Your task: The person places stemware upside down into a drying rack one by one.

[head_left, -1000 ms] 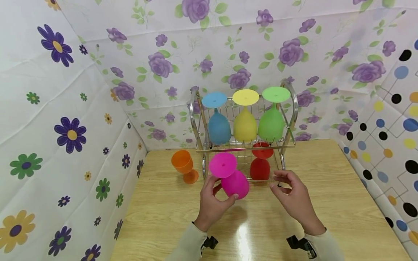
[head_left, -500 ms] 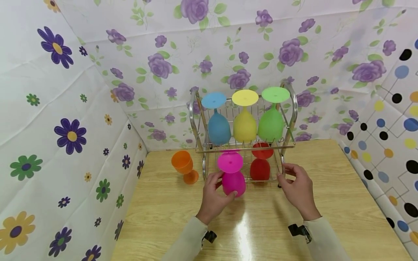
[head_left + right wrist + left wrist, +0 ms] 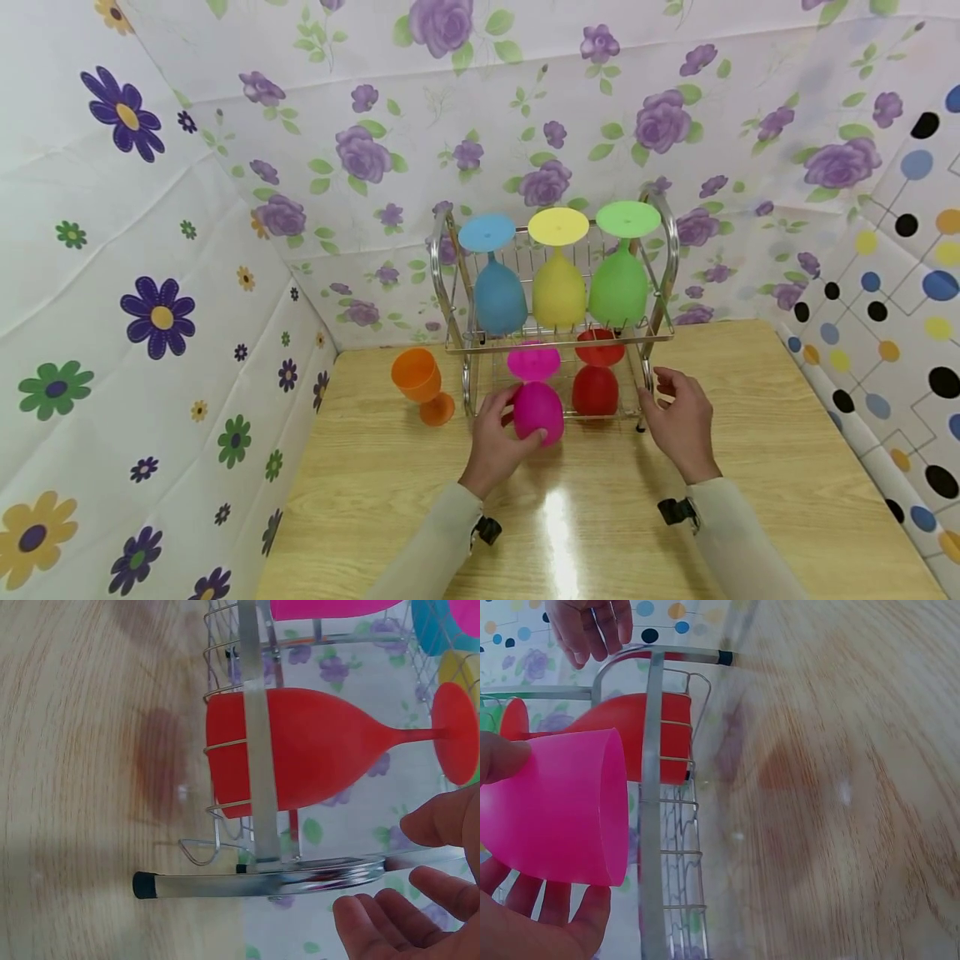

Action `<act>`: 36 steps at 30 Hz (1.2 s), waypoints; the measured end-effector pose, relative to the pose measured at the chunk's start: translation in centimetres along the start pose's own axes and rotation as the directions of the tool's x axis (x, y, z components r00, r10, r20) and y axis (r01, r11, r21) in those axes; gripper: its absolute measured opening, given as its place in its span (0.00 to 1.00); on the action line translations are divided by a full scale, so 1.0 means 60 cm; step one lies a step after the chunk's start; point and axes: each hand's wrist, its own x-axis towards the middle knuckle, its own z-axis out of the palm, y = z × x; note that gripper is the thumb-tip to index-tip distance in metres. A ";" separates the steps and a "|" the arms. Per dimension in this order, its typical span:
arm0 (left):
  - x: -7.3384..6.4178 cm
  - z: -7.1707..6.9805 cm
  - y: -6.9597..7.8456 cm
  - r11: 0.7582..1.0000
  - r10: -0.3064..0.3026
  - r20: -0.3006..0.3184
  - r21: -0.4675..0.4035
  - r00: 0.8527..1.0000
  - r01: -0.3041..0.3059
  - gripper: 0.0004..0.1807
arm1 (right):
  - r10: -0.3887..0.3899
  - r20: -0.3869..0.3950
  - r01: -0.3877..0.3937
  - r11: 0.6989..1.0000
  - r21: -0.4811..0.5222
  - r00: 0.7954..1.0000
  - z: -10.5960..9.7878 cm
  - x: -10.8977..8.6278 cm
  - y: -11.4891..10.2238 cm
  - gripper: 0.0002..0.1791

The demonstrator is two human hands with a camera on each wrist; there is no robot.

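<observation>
My left hand (image 3: 498,446) pinches a pink plastic goblet (image 3: 538,414) by its bowl, thumb on the near side and fingers on the far side. The goblet is upside down, its foot just under the upper shelf's front. In the left wrist view the pink goblet's rim (image 3: 613,806) hangs apart from the rack's front bar. An upside-down red goblet (image 3: 315,750) stands in the rack's lower tier. My right hand (image 3: 681,425) is beside the rack's right leg, thumb and fingers parted around the metal tube (image 3: 337,879); whether they touch it is unclear.
A two-tier metal dish rack (image 3: 562,342) stands against the flowered cloth. Its upper tier bears upside-down blue (image 3: 500,298), yellow (image 3: 558,292) and green (image 3: 618,292) goblets. An orange goblet (image 3: 417,377) stands upright on the wooden table (image 3: 360,500), left of the rack.
My left hand has straightened the tilted pink goblet and moved it forward toward the lower tier. My right hand has moved right and forward to the rack's right leg.
</observation>
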 end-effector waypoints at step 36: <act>0.092 0.034 -0.023 0.990 -0.080 -0.026 0.117 0.996 0.083 0.44 | 0.002 -0.044 -0.006 0.995 -0.098 0.999 0.023 0.011 0.034 0.18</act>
